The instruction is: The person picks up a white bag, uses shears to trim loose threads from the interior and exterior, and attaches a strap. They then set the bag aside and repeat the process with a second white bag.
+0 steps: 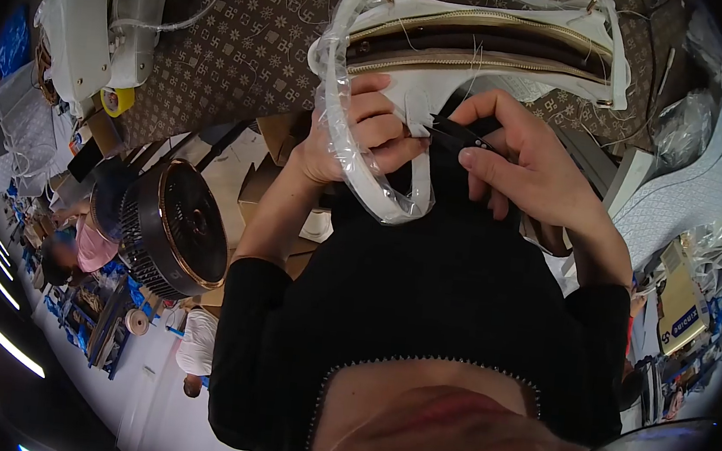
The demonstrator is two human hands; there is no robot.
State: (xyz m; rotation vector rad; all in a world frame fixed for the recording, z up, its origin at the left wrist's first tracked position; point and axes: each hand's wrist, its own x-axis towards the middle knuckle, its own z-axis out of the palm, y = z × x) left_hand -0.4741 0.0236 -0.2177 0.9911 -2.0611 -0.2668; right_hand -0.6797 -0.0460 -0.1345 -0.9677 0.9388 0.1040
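Observation:
A white handbag [410, 74] with an open gold zipper lies at the top centre, its handles wrapped in clear plastic. My left hand [366, 130] is closed on the bag's white strap piece, beside the plastic-wrapped handle [380, 203]. In my right hand [524, 159] are small black scissors [461, 134], their tips close to the strap piece and my left fingertips. Loose threads stick out around the bag's opening. Whether the blades touch anything is too small to tell.
Brown patterned cloth [258, 33] covers the work surface. More white bags [85, 25] and a yellow tape roll [117, 100] sit at left. A black fan [176, 229] stands below them. White quilted material [685, 200] is at right. Other people are in the left background.

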